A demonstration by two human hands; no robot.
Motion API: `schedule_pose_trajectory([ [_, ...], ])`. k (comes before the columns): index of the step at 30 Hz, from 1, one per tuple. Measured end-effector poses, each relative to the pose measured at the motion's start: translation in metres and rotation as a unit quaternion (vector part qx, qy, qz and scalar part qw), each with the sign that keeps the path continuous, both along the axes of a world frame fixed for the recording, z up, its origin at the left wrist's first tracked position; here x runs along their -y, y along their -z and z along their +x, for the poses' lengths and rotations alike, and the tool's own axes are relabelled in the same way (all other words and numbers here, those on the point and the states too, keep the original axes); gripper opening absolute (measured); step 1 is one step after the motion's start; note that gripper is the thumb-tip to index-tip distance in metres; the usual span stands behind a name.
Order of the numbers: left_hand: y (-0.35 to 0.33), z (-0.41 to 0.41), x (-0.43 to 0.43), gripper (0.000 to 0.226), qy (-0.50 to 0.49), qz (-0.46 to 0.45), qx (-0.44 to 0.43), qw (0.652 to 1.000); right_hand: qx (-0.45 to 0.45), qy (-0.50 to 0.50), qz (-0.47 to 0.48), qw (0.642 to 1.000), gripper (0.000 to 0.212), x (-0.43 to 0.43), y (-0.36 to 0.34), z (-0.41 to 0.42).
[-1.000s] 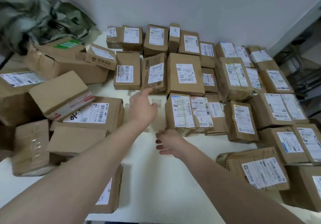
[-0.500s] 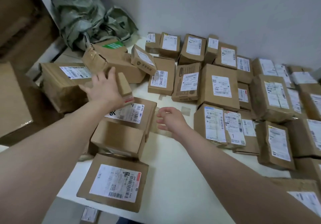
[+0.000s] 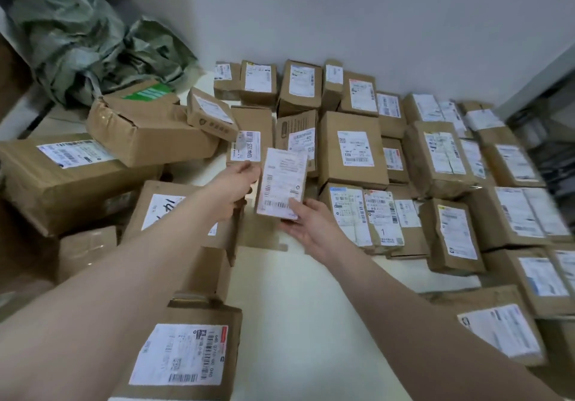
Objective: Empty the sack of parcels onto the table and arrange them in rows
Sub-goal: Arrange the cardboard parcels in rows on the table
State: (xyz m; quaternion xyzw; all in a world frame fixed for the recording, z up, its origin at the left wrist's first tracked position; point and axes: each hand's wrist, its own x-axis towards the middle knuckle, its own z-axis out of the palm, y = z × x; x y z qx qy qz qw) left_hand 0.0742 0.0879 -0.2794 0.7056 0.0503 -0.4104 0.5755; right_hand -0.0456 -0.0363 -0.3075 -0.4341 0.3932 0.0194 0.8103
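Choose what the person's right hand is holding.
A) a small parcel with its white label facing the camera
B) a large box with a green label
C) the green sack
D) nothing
A: the right hand has its thumb on the white label of the small parcel, lifted above the table, while the left hand holds its left edge.

- white worktop point(image 3: 311, 307), brown boxes on three sides;
- labelled parcels point(image 3: 351, 148) in rows along the far edge and right;
- loose parcels point(image 3: 77, 179) heaped at left;
- crumpled green sack point(image 3: 87, 36) at the far-left corner
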Motion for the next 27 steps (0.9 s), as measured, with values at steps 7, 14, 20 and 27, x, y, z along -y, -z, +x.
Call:
schedule_pose_trajectory([
  [7, 0.004, -0.043, 0.036, 0.092, 0.232, 0.242, 0.073, 0.939, -0.104, -0.023, -0.064, 0.992, 0.033, 0.004, 0.021, -0.036],
  [14, 0.010, -0.074, 0.051, 0.057, 0.462, 0.396, 0.022, 0.793, -0.187, -0.194, -0.067, 0.961, 0.017, 0.015, 0.026, -0.087],
  [20, 0.006, -0.111, 0.051, 0.064, 0.510, 0.425, -0.017, 0.747, -0.237, -0.297, -0.086, 0.921, 0.020, 0.014, 0.019, -0.134],
  [27, -0.002, -0.218, 0.095, 0.065, 0.471, 0.348, 0.047, 0.809, -0.257, -0.182, -0.104, 0.943, 0.031, 0.049, 0.019, -0.231],
])
